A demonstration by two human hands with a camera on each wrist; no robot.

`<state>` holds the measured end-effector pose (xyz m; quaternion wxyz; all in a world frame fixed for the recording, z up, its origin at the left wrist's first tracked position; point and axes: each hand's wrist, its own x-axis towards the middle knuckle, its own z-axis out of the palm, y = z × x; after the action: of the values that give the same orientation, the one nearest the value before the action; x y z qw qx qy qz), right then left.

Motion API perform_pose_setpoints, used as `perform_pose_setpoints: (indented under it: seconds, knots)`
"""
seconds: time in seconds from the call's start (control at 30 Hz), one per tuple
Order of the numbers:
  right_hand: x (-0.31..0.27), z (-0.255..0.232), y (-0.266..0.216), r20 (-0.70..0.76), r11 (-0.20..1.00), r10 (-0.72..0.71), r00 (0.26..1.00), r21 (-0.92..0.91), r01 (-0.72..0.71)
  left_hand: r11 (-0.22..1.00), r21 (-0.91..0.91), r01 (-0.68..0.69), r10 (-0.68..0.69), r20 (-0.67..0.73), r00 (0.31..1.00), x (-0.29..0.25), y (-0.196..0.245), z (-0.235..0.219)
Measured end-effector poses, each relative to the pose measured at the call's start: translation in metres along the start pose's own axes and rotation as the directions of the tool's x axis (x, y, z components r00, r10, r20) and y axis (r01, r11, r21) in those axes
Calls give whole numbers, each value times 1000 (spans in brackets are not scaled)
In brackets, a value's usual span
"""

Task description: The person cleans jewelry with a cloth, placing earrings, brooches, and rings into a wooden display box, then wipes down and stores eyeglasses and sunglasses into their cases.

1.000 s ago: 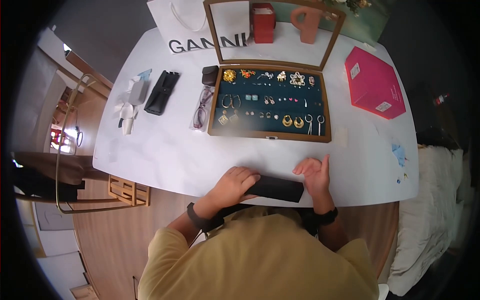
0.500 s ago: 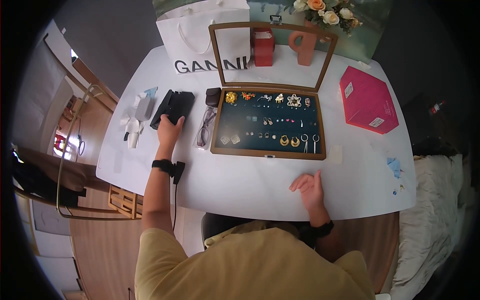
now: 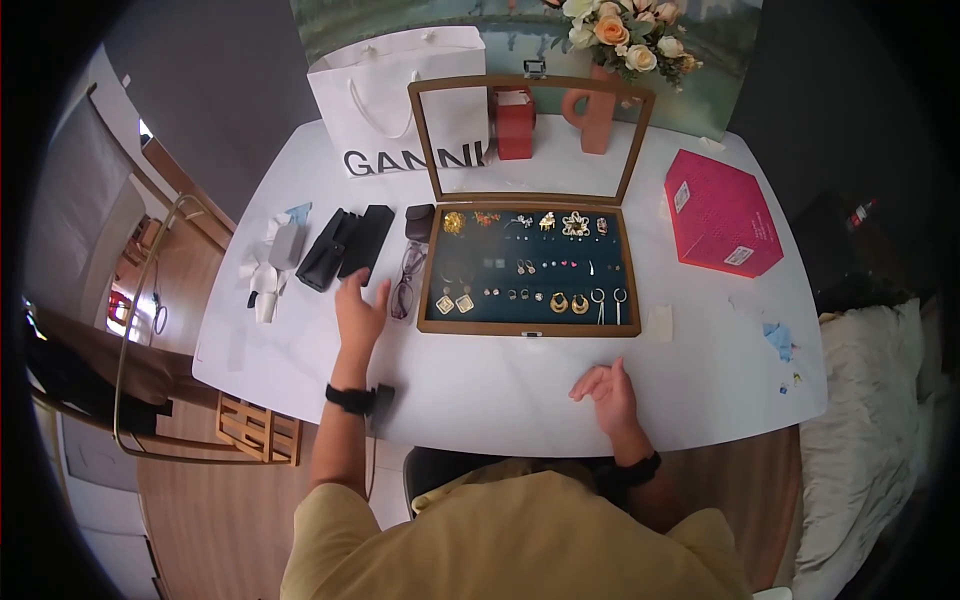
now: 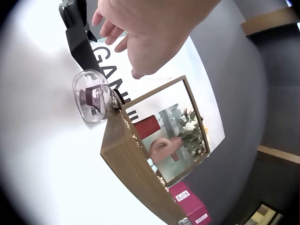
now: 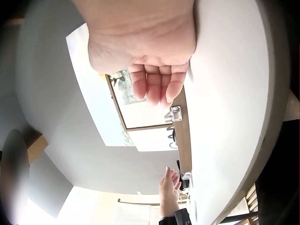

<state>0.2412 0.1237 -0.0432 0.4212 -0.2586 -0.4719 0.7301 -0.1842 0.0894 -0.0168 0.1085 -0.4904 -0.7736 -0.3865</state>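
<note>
In the head view my left hand (image 3: 360, 312) is just in front of a long black box (image 3: 368, 240), its fingers loosely extended and holding nothing. That box lies beside a black case (image 3: 326, 252) on the left of the table. Pale-purple glasses (image 3: 404, 284) in a clear sleeve lie to the right of the hand. My right hand (image 3: 608, 396) rests palm-up near the table's front edge, fingers slightly bent around nothing. Beyond it stands a wooden jewelry box (image 3: 470, 326), its glass lid raised, with rows of earrings and brooches on dark lining.
A small brown case (image 3: 419, 222) stands against the jewelry box. Behind are a white paper bag (image 3: 400, 100), a red box (image 3: 514, 130) and a pink vase (image 3: 596, 125) with flowers. A magenta box (image 3: 722, 215) sits at the right, small grey and white items (image 3: 288, 246) at far left.
My left hand carried the black box from the front of the table to the left, set it beside the black case, let go and drew back. The right hand stayed nearly in place.
</note>
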Motion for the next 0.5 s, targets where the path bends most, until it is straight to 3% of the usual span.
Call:
perform_pose_setpoints:
  seconds: [0.03, 0.13, 0.23, 0.37, 0.5]
  knots:
    - [0, 1, 0, -3, 1000, -11, 1000, -23, 11, 992, -113, 49, -42, 59, 997, -8, 0, -3]
    - [-1, 1, 0, 7, 997, -34, 999, -73, 34, 998, 26, 62, -65, 94, 993, -33, 16, -8]
    - [-2, 2, -2, 0, 995, -33, 999, -98, 33, 977, -24, 212, -200, 238, 950, -36, 19, -3]
    - [-2, 3, -3, -10, 994, -34, 999, -100, 33, 965, -43, 260, -244, 236, 941, -31, 26, -4]
    - [-2, 4, -3, -29, 993, -27, 999, -112, 24, 974, 24, 227, -226, 209, 951, -39, 10, -1]
